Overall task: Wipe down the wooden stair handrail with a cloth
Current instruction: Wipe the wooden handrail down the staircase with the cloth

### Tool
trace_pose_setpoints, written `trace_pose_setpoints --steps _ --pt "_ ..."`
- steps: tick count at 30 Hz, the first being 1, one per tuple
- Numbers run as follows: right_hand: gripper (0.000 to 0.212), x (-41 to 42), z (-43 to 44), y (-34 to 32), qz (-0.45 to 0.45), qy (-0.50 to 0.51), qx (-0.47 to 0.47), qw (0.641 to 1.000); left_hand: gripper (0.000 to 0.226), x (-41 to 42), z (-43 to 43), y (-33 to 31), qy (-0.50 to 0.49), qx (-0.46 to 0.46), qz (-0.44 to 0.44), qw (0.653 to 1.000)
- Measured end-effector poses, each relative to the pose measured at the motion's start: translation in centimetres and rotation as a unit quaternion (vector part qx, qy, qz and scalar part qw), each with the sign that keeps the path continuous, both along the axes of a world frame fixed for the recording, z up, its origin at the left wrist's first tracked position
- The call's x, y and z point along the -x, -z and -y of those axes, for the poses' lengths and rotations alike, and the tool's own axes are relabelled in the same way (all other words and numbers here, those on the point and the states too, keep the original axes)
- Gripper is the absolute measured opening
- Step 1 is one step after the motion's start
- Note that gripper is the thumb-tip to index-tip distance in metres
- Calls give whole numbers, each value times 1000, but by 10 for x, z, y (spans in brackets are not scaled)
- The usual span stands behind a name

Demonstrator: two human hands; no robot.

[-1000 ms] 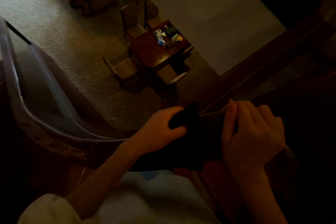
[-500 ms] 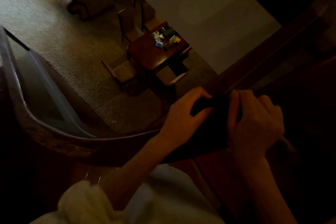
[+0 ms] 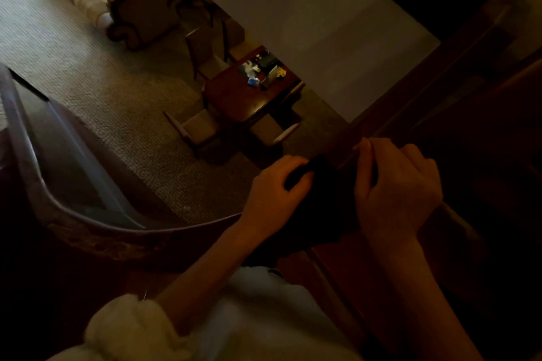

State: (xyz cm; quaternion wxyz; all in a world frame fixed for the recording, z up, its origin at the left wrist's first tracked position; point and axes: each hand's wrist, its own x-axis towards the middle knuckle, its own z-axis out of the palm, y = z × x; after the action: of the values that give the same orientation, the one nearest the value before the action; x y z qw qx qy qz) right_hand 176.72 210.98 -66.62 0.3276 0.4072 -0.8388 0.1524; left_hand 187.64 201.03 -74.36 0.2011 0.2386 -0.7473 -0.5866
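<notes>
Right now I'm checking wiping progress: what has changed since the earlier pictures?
Both hands slid the dark cloth a little farther up the handrail. The left hand closed toward the right hand, then eased back. Both still hold the cloth, and the table below is unchanged.

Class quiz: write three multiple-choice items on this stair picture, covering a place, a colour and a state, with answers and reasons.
1. Where is the cloth? A on the table; B on the handrail; C on the carpet.
2. What colour is the cloth? A white; B yellow; C black.
3. What is the left hand doing? A gripping the cloth; B hanging free; C pointing.
Answers: 1 B, it drapes over the handrail; 2 C, it shows near-black; 3 A, its fingers curl round the cloth's end.
</notes>
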Motion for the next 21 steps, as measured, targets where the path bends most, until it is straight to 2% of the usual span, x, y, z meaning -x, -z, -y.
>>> trace_pose_setpoints --steps 3,9,12,14,16,18,21 --pt "32 0 -1 0 -1 3 -4 1000 32 -24 1 16 -46 37 32 998" --pt "28 -2 0 -1 21 3 26 999 37 41 -21 -49 -27 53 -16 998" --pt "40 -3 -1 -1 49 -9 51 997 36 11 -10 -23 -18 74 -4 997" --pt "43 -3 -1 0 61 -15 53 997 35 -25 -2 5 -63 83 30 994" --pt "44 -3 0 0 66 -10 59 996 44 -41 1 21 -93 91 54 990" --pt "44 -3 0 2 65 -2 58 996 50 -30 -6 15 -93 98 49 990" --pt "44 -2 -2 4 63 -3 60 996 44 5 -21 -17 -70 132 16 989"
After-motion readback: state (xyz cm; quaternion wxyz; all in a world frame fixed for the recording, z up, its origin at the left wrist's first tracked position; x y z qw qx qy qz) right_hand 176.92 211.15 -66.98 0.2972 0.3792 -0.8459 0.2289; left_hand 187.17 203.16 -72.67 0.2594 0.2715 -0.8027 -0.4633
